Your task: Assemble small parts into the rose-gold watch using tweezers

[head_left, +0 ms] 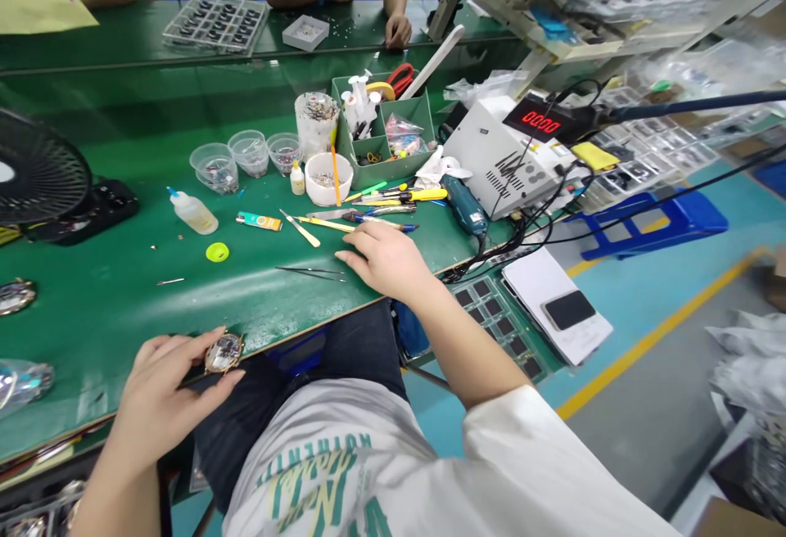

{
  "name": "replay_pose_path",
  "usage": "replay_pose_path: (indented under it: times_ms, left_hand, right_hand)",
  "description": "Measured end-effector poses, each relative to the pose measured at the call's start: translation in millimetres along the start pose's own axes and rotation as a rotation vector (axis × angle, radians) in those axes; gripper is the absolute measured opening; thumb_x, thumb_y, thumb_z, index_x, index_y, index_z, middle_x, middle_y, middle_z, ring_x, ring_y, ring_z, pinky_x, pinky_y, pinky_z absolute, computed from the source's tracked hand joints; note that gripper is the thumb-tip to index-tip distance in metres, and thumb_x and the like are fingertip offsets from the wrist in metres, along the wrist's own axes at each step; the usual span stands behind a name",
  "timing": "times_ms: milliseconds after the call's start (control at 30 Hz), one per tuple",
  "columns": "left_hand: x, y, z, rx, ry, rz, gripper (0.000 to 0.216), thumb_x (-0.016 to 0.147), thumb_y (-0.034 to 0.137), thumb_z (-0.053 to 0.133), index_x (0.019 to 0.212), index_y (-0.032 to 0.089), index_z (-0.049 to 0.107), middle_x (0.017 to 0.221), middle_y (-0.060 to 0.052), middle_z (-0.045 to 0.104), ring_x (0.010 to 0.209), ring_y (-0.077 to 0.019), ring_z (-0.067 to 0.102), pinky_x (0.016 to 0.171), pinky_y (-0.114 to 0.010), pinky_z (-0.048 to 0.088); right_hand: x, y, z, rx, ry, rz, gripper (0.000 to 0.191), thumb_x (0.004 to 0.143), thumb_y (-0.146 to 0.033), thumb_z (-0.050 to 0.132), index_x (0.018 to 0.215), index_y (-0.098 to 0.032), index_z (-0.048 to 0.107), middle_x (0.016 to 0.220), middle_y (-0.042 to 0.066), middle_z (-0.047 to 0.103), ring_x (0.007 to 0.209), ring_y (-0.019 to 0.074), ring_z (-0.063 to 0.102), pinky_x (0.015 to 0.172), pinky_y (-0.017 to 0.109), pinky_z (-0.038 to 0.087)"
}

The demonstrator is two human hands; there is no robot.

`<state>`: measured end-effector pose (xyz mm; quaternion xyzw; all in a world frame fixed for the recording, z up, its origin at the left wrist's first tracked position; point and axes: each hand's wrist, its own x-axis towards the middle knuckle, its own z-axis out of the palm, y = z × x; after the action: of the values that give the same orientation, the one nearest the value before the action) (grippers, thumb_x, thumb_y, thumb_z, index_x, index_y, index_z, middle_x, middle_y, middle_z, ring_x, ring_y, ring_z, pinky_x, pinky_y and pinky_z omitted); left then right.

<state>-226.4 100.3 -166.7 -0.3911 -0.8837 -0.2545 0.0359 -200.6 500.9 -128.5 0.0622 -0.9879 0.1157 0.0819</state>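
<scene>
At the front edge of the green table, my left hand (169,377) grips a round watch case (223,353) between thumb and fingers; its rim looks gold. My right hand (388,257) hovers or rests over the table further right, fingers apart, with nothing visible in it. Just beyond its fingertips lies a cluster of slim tools, among them a yellow-handled one (426,194) and a pale-handled blade (300,230). Black tweezers (310,273) lie to the left of my right hand. Whether its fingertips touch any tool, I cannot tell.
A glue bottle (194,213), a yellow-green cap (217,252) and plastic cups (214,169) stand mid-table. Behind the tools is a green organizer (368,148); a grey power box (494,160) with cables stands right. A black fan (37,164) is at left. Co-workers sit opposite.
</scene>
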Motion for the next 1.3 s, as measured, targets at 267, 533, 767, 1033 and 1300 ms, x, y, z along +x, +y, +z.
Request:
replay_pose_path:
  times_ms: [267, 533, 767, 1033, 1300]
  left_hand:
    - [-2, -4, 1, -0.006, -0.003, -0.006, 0.049, 0.099, 0.052, 0.072, 0.139, 0.024, 0.064, 0.096, -0.005, 0.078, 0.082, -0.0236, 0.071, 0.09, -0.042, 0.046]
    - [-1, -5, 2, 0.022, -0.006, 0.04, 0.048, 0.103, 0.049, 0.069, 0.142, 0.023, 0.061, 0.096, -0.005, 0.078, 0.082, -0.023, 0.071, 0.09, -0.042, 0.044]
    - [3, -3, 2, -0.026, 0.044, 0.058, 0.044, 0.103, 0.046, 0.071, 0.14, 0.024, 0.061, 0.095, -0.001, 0.077, 0.082, -0.0188, 0.07, 0.092, -0.04, 0.044]
    - [8, 3, -2, -0.042, 0.04, 0.05, 0.041, 0.105, 0.044, 0.069, 0.14, 0.024, 0.061, 0.095, 0.002, 0.076, 0.082, -0.0165, 0.07, 0.092, -0.038, 0.042]
    - [5, 2, -1, -0.044, 0.044, 0.049, 0.042, 0.104, 0.043, 0.069, 0.14, 0.023, 0.061, 0.094, 0.002, 0.075, 0.082, -0.0167, 0.069, 0.093, -0.037, 0.042]
  right_hand:
    - [4, -10, 14, -0.066, -0.042, -0.109, 0.035, 0.114, -0.037, 0.051, 0.117, -0.019, 0.081, 0.111, 0.012, 0.076, 0.1, 0.0261, 0.063, 0.087, 0.04, 0.045]
    - [-4, 3, 7, -0.11, -0.038, -0.157, 0.034, 0.114, -0.037, 0.052, 0.12, -0.016, 0.079, 0.113, 0.013, 0.076, 0.099, 0.0269, 0.06, 0.088, 0.04, 0.044]
    - [20, -15, 14, -0.081, 0.014, -0.161, 0.036, 0.114, -0.037, 0.052, 0.117, -0.013, 0.079, 0.114, 0.014, 0.077, 0.1, 0.0284, 0.063, 0.092, 0.042, 0.047]
    - [80, -56, 7, -0.134, -0.077, -0.228, 0.036, 0.115, -0.024, 0.043, 0.129, -0.012, 0.074, 0.121, 0.016, 0.075, 0.107, 0.0291, 0.063, 0.087, 0.041, 0.047]
    - [175, -95, 13, -0.267, -0.261, -0.287, 0.035, 0.111, -0.013, 0.045, 0.131, -0.012, 0.074, 0.131, 0.017, 0.075, 0.121, 0.0328, 0.07, 0.087, 0.041, 0.056]
